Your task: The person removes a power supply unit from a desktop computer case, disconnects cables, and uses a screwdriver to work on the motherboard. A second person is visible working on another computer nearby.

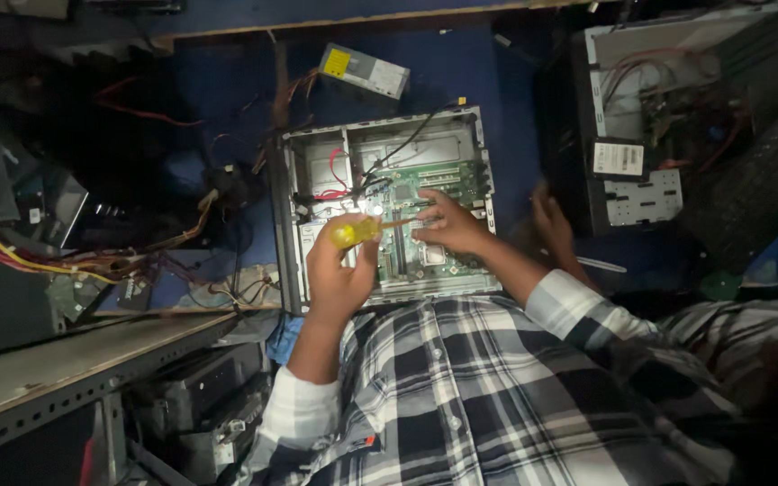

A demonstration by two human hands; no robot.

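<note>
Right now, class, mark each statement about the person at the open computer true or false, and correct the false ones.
1. The left hand holds a yellow-handled screwdriver. True.
2. The right hand rests on the keyboard. False: it rests on the motherboard inside the open case.
3. The case has its side panel on. False: the panel is off and the inside shows.
4. A grey power supply lies beyond the case. True.
5. The person wears a plain red shirt. False: the shirt is plaid, dark and white.
</note>
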